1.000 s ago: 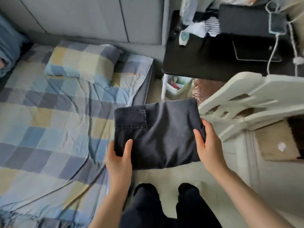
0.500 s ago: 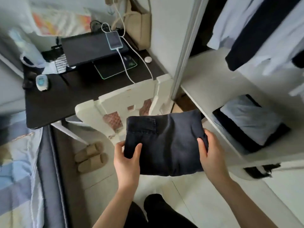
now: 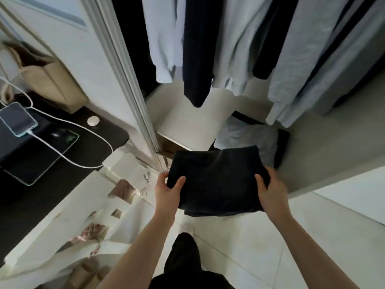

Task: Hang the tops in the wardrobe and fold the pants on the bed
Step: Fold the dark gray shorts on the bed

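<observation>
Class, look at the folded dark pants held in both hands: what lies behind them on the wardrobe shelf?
Behind the folded dark pants a folded pale grey garment lies on a black one on the wardrobe shelf. Their near edges are covered.

Both forearms are bare, with no sleeves in view. The left hand (image 3: 167, 191) and right hand (image 3: 273, 191) carry no gloves. Black trousers (image 3: 183, 255) cover the legs at lower centre.

Single head-worn wide-angle view, looking steeply down, close over the forearms, facing the wardrobe shelf (image 3: 187, 122)
</observation>
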Action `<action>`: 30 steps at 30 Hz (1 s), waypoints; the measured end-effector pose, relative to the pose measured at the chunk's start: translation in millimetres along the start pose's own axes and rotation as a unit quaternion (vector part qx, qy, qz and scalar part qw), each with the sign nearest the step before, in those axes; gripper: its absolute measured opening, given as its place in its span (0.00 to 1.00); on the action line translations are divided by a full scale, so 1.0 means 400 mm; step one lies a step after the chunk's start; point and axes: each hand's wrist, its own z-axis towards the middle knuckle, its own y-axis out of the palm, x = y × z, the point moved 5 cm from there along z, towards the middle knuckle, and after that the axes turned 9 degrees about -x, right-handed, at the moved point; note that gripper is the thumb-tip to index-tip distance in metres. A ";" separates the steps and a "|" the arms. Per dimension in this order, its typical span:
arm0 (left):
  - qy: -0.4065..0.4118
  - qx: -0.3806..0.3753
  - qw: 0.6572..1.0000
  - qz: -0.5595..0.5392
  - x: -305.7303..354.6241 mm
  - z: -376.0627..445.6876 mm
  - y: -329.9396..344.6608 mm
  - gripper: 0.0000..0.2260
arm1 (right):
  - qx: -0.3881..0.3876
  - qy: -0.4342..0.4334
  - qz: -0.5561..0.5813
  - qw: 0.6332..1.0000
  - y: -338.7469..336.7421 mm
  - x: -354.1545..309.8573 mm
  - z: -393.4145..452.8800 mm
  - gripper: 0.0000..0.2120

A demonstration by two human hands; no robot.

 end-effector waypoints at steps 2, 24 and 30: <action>-0.010 -0.047 0.999 0.010 0.036 0.088 0.051 0.09 | 0.024 0.039 0.013 0.999 -0.010 0.013 0.061 0.17; -0.031 -0.288 0.893 0.344 0.045 0.608 0.478 0.31 | 0.067 0.224 -0.051 0.971 0.045 0.225 0.404 0.21; 0.169 -0.269 0.894 0.317 0.135 0.592 0.504 0.32 | 0.104 0.176 -0.060 0.977 0.043 0.201 0.380 0.24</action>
